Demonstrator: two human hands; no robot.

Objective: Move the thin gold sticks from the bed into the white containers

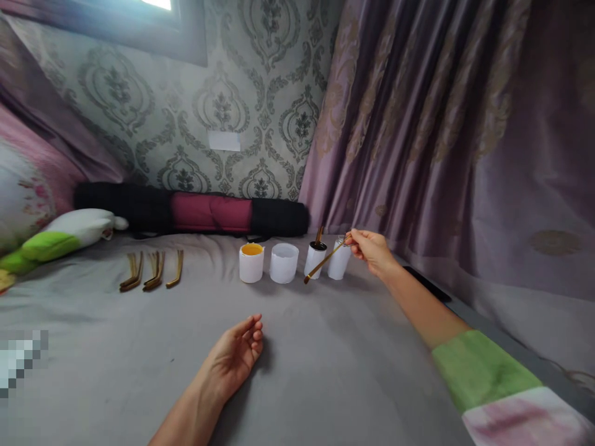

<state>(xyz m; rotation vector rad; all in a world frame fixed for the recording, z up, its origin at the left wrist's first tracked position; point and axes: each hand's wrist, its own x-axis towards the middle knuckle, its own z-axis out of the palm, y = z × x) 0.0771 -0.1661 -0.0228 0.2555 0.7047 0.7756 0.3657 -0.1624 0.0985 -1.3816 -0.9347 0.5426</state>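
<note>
My right hand pinches the upper end of a thin golden stick, which slants down to the left in front of two white cups. It hovers by the rightmost white cup. Beside that stands a white cup with a dark rim and a brown stick upright in it. Further left are a plain white cup and a white cup with yellow contents. My left hand rests on the grey sheet, palm up, fingers loosely curled, holding nothing.
Several golden sticks lie in small bunches on the sheet at the left. A black and maroon bolster lies along the patterned wall. A green and white pillow is at far left. Purple curtains hang at the right, with a dark flat object below them.
</note>
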